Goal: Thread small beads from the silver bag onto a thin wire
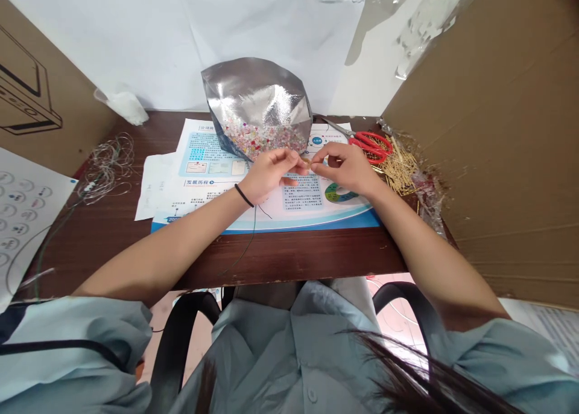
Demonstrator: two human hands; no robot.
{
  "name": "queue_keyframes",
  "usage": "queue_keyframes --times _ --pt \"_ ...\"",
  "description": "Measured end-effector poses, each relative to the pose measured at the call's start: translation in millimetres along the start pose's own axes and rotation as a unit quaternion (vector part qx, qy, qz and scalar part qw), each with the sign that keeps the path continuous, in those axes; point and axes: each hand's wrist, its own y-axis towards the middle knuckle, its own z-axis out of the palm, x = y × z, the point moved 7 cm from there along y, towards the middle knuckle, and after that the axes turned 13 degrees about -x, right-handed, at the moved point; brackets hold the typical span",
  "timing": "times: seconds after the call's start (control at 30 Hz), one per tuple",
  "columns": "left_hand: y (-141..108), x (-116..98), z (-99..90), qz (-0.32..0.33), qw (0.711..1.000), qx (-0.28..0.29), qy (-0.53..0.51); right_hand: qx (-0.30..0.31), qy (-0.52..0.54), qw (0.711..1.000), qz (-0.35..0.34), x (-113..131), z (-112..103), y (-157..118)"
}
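Observation:
Over the printed sheet, my left hand and my right hand meet with their fingertips pinched together. Between them is a small gold-coloured piece, mostly hidden by the fingers, so its kind does not show. Both hands are closed on it. A thin dark thread hangs below my left hand down to the table edge. Just behind the hands stands an open silver foil bag with many small colourful beads in it. Around my left wrist is a black band.
Red-handled scissors lie right of the bag, beside a pile of thin gold sticks. Crumpled clear plastic is at the right. Tangled clear line lies left on the dark table. Cardboard walls flank the table.

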Motion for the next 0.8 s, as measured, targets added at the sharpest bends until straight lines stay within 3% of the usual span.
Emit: queue_keyframes --times 0.17,0.3,0.6,0.8 --pt "-1 -9 -1.8 0.006 0.995 -0.023 -0.096 0.058 -0.019 0.998 0.026 -16 2 2" --pt "1 -8 -5.3 -0.014 0.995 -0.041 -0.095 0.086 -0.045 0.995 0.006 -19 6 1" --pt "2 -13 -6.2 -0.035 0.994 -0.025 -0.100 0.116 -0.071 0.989 -0.052 -17 8 0" --pt "0 -8 -0.1 -0.057 0.994 -0.003 -0.094 0.126 -0.043 0.991 0.000 -21 7 0"
